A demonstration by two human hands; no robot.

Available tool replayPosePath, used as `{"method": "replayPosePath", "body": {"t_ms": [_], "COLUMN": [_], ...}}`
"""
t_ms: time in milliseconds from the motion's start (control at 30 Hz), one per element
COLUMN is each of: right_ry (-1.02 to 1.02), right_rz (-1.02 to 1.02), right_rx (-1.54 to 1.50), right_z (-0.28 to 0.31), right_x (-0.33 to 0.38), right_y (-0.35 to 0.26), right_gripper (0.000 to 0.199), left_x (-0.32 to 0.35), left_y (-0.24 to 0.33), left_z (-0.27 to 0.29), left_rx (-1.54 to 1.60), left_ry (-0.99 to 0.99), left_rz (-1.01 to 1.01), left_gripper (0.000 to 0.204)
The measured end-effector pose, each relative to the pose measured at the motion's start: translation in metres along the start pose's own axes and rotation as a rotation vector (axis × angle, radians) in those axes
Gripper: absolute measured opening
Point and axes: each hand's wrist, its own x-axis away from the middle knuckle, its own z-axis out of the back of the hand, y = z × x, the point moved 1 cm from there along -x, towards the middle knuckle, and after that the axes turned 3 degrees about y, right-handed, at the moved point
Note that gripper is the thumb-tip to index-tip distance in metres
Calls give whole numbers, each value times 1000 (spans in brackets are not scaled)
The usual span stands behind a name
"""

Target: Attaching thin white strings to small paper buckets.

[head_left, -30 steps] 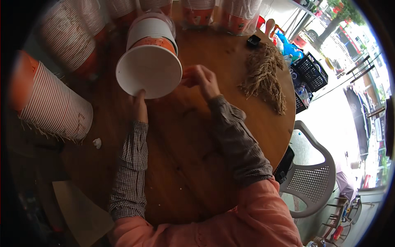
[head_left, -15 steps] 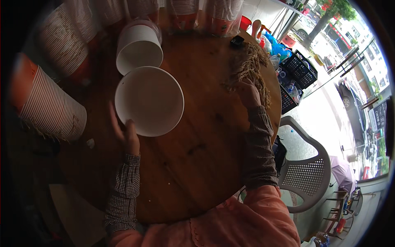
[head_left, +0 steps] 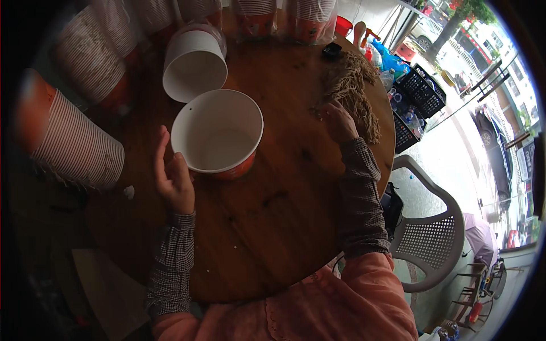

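A round paper tub (head_left: 219,128), white inside and orange outside, stands on the wooden table in front of me. Just left of it, my left hand (head_left: 176,181) has its fingers apart, the thumb close by the rim; whether they touch I cannot tell. At the right lies a loose bundle of tan, stringy strands (head_left: 358,96). Along the near left side of this bundle, the fingers of my right hand (head_left: 340,122) are bent together, and what they pinch is too small to make out. Behind the tub, a stack of white tubs (head_left: 195,77) lies with its open end toward me.
Several wrapped tub stacks (head_left: 310,20) line the far edge, and another big stack (head_left: 79,139) leans at the left. A small black object (head_left: 331,51) sits beside the strands. Right of the table are black crates (head_left: 421,94) and a grey plastic chair (head_left: 429,241).
The tub has shifted slightly right and tipped more upright, so its orange side shows. My left hand has come away from its side. My right hand has drawn slightly back from the strands.
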Motion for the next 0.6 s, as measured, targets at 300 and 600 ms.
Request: {"method": "replayPosePath", "body": {"t_ms": [300,600], "right_ry": [92,-104], "right_rz": [-34,-104], "right_rx": [-123,147], "right_z": [5,12], "right_x": [8,13], "right_y": [-1,19], "right_gripper": [16,13], "left_x": [73,87], "left_y": [40,13], "left_z": [-22,-34], "left_rx": [-24,-5], "left_ry": [-448,-614], "left_rz": [-593,-390], "left_gripper": [28,25]}}
